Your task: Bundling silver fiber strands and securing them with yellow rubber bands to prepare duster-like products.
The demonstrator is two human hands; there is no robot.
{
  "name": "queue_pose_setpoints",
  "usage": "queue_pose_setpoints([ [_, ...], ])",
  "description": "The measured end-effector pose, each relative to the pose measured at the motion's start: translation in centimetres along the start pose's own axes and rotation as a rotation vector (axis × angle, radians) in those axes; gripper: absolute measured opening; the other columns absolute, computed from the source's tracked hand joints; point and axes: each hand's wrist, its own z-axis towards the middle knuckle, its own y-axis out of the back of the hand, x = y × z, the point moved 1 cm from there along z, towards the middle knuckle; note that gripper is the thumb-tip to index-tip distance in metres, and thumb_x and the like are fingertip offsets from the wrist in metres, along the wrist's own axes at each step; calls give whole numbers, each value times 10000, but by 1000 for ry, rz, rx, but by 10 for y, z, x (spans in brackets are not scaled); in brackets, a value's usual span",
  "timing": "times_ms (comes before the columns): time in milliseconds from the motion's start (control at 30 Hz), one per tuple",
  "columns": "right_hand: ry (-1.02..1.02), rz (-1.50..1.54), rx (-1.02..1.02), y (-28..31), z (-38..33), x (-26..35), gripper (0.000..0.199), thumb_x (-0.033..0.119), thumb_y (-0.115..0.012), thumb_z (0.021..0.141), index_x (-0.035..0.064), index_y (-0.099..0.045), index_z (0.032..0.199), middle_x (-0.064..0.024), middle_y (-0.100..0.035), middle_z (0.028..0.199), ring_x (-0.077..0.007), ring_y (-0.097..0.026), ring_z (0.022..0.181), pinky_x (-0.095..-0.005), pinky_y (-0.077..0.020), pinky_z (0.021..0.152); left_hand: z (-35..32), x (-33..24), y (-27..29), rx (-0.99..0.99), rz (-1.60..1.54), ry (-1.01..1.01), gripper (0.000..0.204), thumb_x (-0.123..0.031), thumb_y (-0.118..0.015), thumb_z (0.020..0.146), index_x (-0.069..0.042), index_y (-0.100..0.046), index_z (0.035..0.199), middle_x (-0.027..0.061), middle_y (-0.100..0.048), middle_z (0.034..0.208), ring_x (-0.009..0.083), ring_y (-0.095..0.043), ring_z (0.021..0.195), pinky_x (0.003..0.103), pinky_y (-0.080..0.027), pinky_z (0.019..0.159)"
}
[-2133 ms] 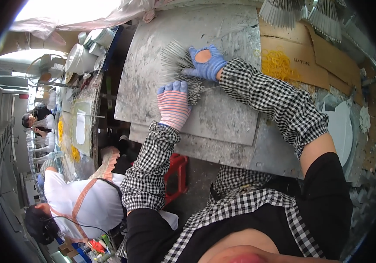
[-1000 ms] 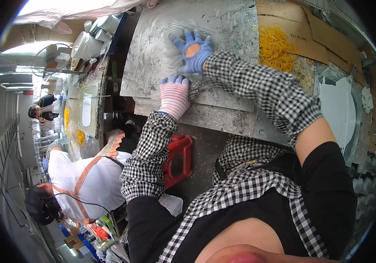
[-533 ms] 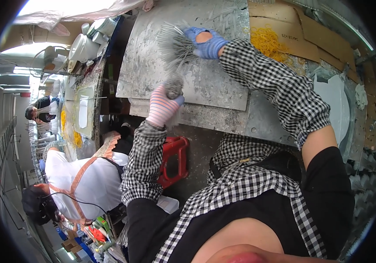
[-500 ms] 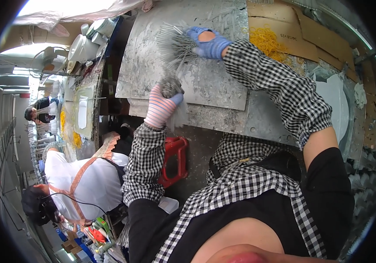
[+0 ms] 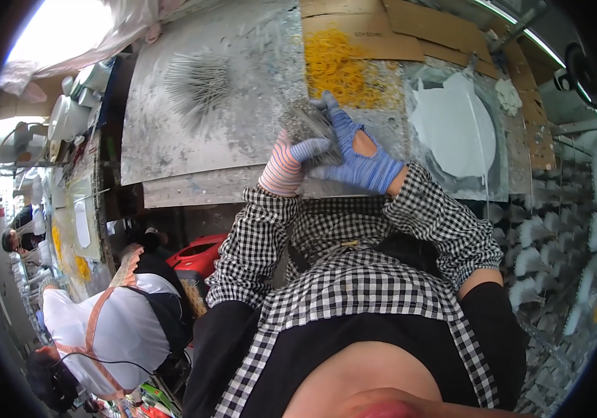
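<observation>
My left hand (image 5: 290, 160), in a pink-and-white striped glove with bluish fingertips, is closed round a bundle of thin grey wire-like strands (image 5: 307, 124). Close on the bundle's right side is my right hand (image 5: 361, 150), gloved in blue stripes with a hole showing bare skin. Its fingers and thumb are spread apart, with the bundle's edge between them; motion blur hides how firmly they touch. Farther left, a loose pile of similar grey strands (image 5: 197, 80) lies fanned out on the stained grey board (image 5: 243, 132).
Yellow rubber bands (image 5: 340, 66) are heaped beside cardboard (image 5: 361, 31) at the back. To the right lies a round white patch (image 5: 455, 125) on a tray. A red stool (image 5: 197, 254) stands below the table. Another person (image 5: 114, 327) sits at the left.
My right hand has left the loose pile and come back beside my left hand. The bundle in my left hand has moved right across the view, which has also shifted.
</observation>
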Motion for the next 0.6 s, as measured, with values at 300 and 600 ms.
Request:
queue_pose_setpoints([
  [300,-56,-42,103,27,-42,-6,1072,437,-804,791,30,-216,1590,-254,-349,1562,-409,-376,1447,-445,-313,1223,12,41,-46,-106,355,-194,480,12,-784,845,-1,-617,1295,63,-697,1133,142,-654,1015,309,-545,926],
  [600,245,-874,282,133,2,55,507,419,-672,885,46,-651,1228,-159,-591,1374,-319,-564,1275,-426,-416,1111,15,39,-69,-117,287,-438,219,54,-725,872,-3,-660,1073,100,-710,1094,142,-655,1017,298,-541,919],
])
